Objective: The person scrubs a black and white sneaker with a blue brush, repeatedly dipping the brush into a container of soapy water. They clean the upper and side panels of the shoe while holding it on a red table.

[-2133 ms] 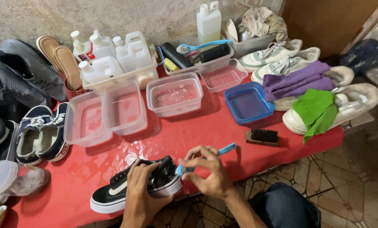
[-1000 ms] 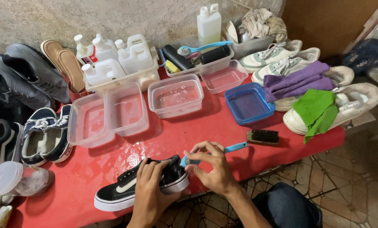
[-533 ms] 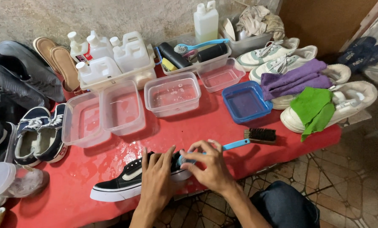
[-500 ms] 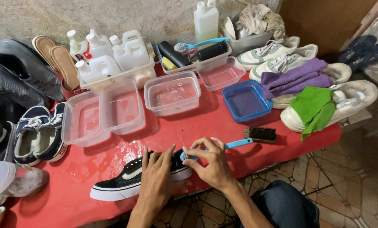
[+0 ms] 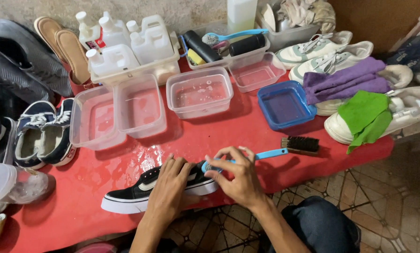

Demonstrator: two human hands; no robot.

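1. Since the earliest view, the black sneaker (image 5: pixel 146 189) has dropped from a tilted, lifted pose to lie flat on its white sole near the front edge of the red worktop (image 5: pixel 247 129), heel toward the person.
2. Left hand (image 5: pixel 170 189): laid palm-down over the sneaker's collar and quarter, fingers spread and pressing; it steadies the shoe rather than wrapping around it.
3. Right hand (image 5: pixel 236 178): fingers closed around the head end of a blue-handled brush (image 5: pixel 266 153), whose bristle end sits at the heel of the sneaker; the handle points away to the right.
4. Technique, as a judgement: firm downward pressure from the left hand should keep the shoe from sliding on the wet patch of worktop beside it, and short strokes held close to the bristles should give control along the heel seam and sole edge.
5. Just beside the brush handle's tip lies a dark-bristled wooden brush (image 5: pixel 303 144).
6. Further back stand three clear tubs (image 5: pixel 199 93) holding shallow water and a blue tub (image 5: pixel 285 104).
7. Behind these, a tray of white jugs (image 5: pixel 125 49).
8. At right, white sneakers (image 5: pixel 407 112) draped with a green cloth (image 5: pixel 365 117) and a purple cloth (image 5: pixel 346 82); at left, navy sneakers (image 5: pixel 43 133).
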